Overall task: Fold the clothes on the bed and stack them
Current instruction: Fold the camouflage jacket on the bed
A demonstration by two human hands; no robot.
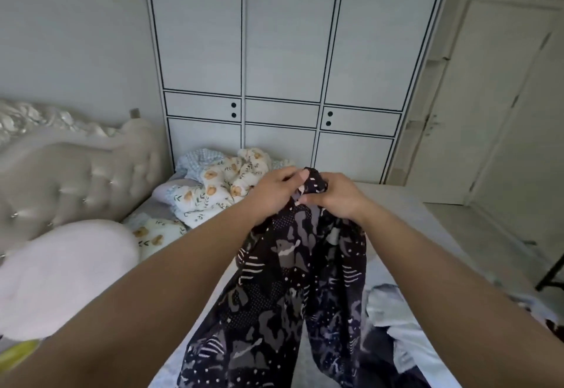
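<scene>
A black garment with a grey and white pattern point(293, 281) hangs down in front of me over the bed point(409, 204). Its two long halves drop toward the lower edge of the view. My left hand point(271, 192) and my right hand point(335, 197) are raised close together and both pinch the garment's bunched top edge. A pale blue piece of clothing point(393, 314) lies crumpled on the bed at the lower right, next to something dark.
A floral quilt point(213, 195) is heaped at the far side of the bed. A pink pillow point(61, 274) lies by the tufted headboard point(70, 180) on the left. A white wardrobe point(283, 61) stands behind the bed; a door point(476, 107) is at the right.
</scene>
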